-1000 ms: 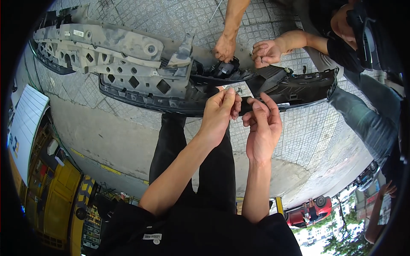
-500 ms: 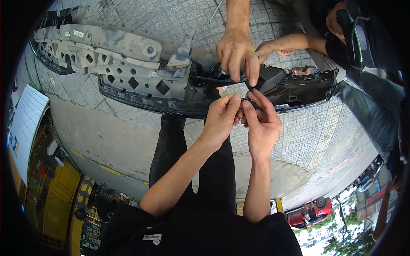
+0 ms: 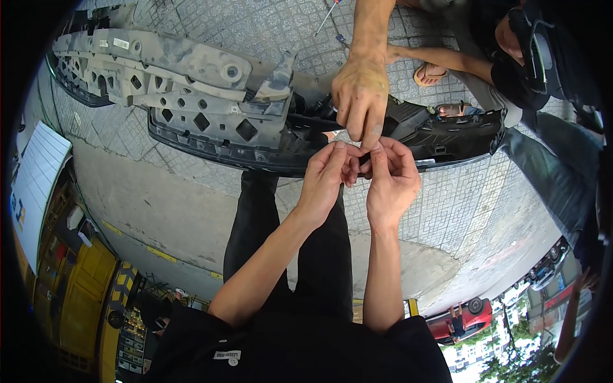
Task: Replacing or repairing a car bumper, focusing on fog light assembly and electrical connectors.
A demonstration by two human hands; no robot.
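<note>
My left hand [image 3: 325, 182] and my right hand [image 3: 391, 185] meet at the near edge of a black plastic car bumper [image 3: 456, 143], fingers curled and pinched around something too small or hidden to make out. A co-worker's hand [image 3: 361, 96] reaches down from the top, its fingertips at my right thumb and fingers. A dusty grey plastic undertray [image 3: 191, 64] with round and diamond holes lies along the bumper's left part.
Another person [image 3: 523, 64] crouches at upper right, an arm stretched behind the reaching hand. A screwdriver [image 3: 324, 22] lies on the paving above. Yellow cabinets [image 3: 89, 287] and a white board [image 3: 41, 185] stand left. A red car [image 3: 463, 319] shows beyond.
The co-worker's upper hand has come down from over the bumper to my fingertips. The crouching person's hand has drawn back from the bumper. My hands have moved closer together.
</note>
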